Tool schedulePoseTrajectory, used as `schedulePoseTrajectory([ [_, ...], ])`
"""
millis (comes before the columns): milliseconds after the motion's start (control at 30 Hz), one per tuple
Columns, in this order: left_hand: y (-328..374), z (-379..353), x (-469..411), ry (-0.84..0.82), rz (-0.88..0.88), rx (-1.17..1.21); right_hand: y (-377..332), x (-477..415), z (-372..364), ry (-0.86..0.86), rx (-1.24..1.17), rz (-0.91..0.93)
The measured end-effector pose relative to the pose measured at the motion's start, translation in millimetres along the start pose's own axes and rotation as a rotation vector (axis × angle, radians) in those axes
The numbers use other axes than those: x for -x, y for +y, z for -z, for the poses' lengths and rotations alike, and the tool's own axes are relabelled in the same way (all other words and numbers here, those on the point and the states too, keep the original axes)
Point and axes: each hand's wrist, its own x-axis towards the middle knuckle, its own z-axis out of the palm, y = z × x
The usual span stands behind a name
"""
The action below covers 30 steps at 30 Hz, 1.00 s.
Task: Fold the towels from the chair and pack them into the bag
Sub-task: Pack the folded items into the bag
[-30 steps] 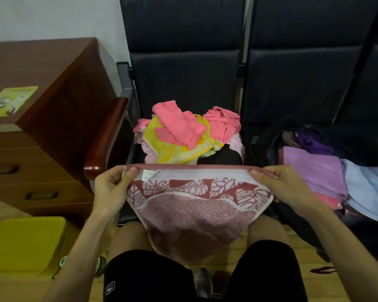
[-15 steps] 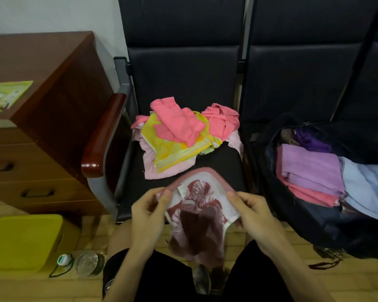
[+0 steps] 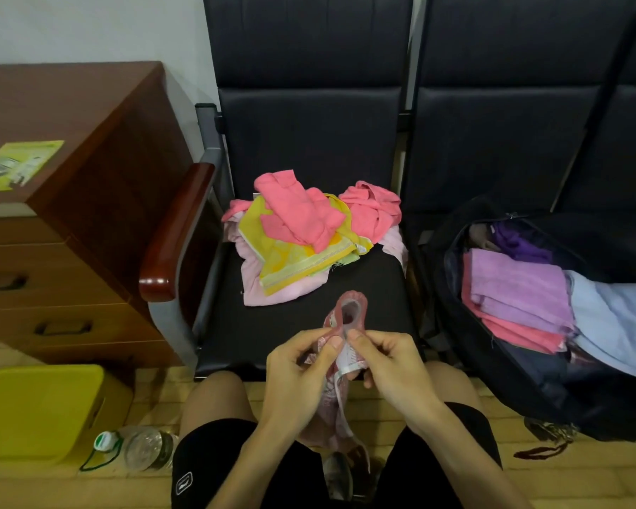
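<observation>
Two hands meet at the front edge of the chair seat (image 3: pixel 368 284): I see left hand (image 3: pixel 302 367) and right hand (image 3: pixel 391 365) pinching the red-patterned towel (image 3: pixel 350 314), which hangs between the knees. Farther back, towel pile (image 3: pixel 302 229) mid-seat; open bag (image 3: pixel 442 299) at right holds folded towels (image 3: pixel 518 288).

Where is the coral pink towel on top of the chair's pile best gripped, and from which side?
Pinch the coral pink towel at its near end, coming from above and the front. It lies uppermost, a long crumpled roll across the yellow towel, so likely nothing pins it. The left hand and right hand pinch the patterned towel.
</observation>
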Motion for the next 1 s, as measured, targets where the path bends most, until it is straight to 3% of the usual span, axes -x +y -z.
schedulePoseTrajectory([
  [267,2.2,-0.9,-2.0,-0.1,-0.064,-0.089,-21.5,5.8,2.2,-0.097,-0.115,-0.051],
  [433,6.2,-1.0,-10.8,-0.001,-0.123,-0.127,-14.4,4.3,6.8,-0.182,-0.068,0.037],
  [533,14.0,4.9,-20.3,-0.025,-0.04,-0.01,5.0,1.1,14.8,-0.036,-0.032,0.09],
  [633,29.9,13.3,-32.8,-0.125,-0.051,0.038,23.0,-5.0,25.2,0.221,-0.094,-0.016],
  [700,42.1,20.5,-42.5,-0.218,-0.122,0.042,28.0,-10.6,35.8,0.298,-0.133,-0.102],
  [800,60.7,31.7,-51.1,-0.364,-0.159,0.048,22.5,-17.8,50.3,0.099,-0.13,-0.113],
  [900,80.8,41.3,-54.9,-0.511,-0.158,-0.009,-1.0,-21.3,58.4,-0.122,-0.107,-0.002],
  [933,87.4,45.5,-56.2,-0.541,-0.164,-0.03,-12.4,-22.0,60.5,-0.154,-0.088,0.048],
  [1000,96.1,53.5,-57.9,-0.541,-0.178,-0.057,-35.5,-19.7,63.5,-0.057,-0.066,0.168],
])
